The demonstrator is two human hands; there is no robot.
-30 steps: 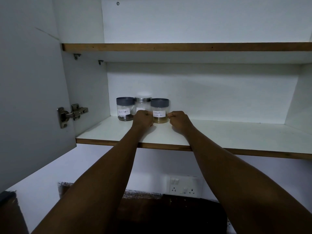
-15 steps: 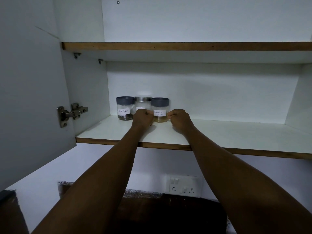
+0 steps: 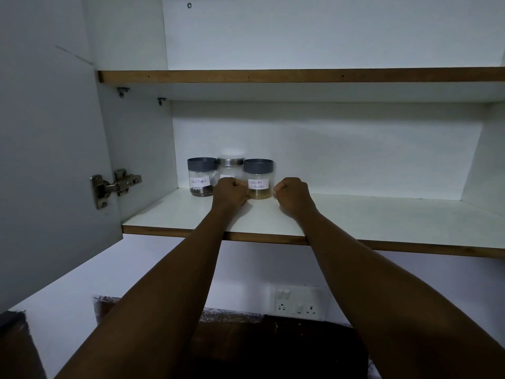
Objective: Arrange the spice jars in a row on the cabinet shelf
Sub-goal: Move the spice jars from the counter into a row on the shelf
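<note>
Spice jars, three in all, stand upright at left-centre of the frame on the lower cabinet shelf: black pepper jar, half-hidden steel-lidded jar, coriander jar. The coriander jar sits between both fists; left hand and right hand curl closed, pinching its sides; two hands, equally near.

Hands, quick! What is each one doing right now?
Left hand: closed, gripping the coriander powder jar.
Right hand: closed, beside the same jar; contact cannot be told.

The silver-lidded clear glass jar has its label mostly hidden behind the curled left hand; its contents are unreadable.
</note>
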